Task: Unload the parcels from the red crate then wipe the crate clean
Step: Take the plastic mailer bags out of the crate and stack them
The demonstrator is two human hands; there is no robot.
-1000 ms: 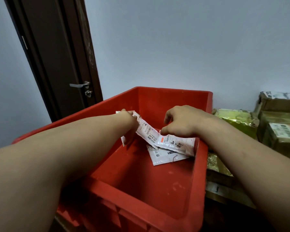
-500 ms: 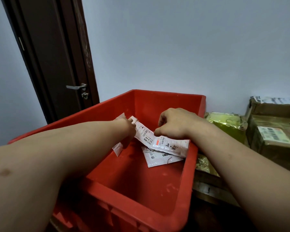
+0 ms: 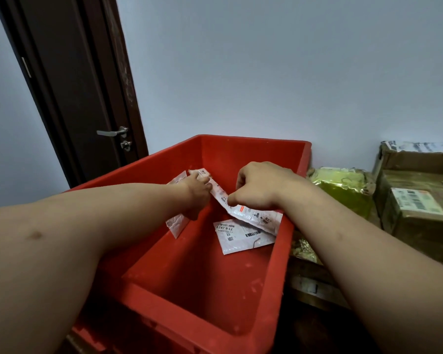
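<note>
**UNLOADING INCOMPLETE; WIPING NOT STARTED**

Inspected large red plastic crate (image 3: 215, 290), near centre, open-topped. Found most of its floor bare, marked with pale scuffs and specks. No cloth seen anywhere.

Noted brown cardboard boxes (image 3: 420, 213) with shipping labels stacked at right, outside the crate. Also noted a crinkled yellow-green foil bag (image 3: 343, 190) between them and the crate's right wall. Origin of these not determinable.

Recorded right hand (image 3: 261, 185) over the far right of the crate, thumb and forefinger pinching the middle of a long white plastic mailer parcel (image 3: 256, 217). Recorded left hand (image 3: 197, 191) at far left, fingers curled round that parcel's other end.

Counted two more inside:
- a flat white labelled mailer (image 3: 237, 238) lying on the floor beneath the held one
- a small white pouch (image 3: 175, 224) leaning on the left wall, partly hidden by the left wrist

Judged: three parcels to remove, then the whole wipe.
</note>
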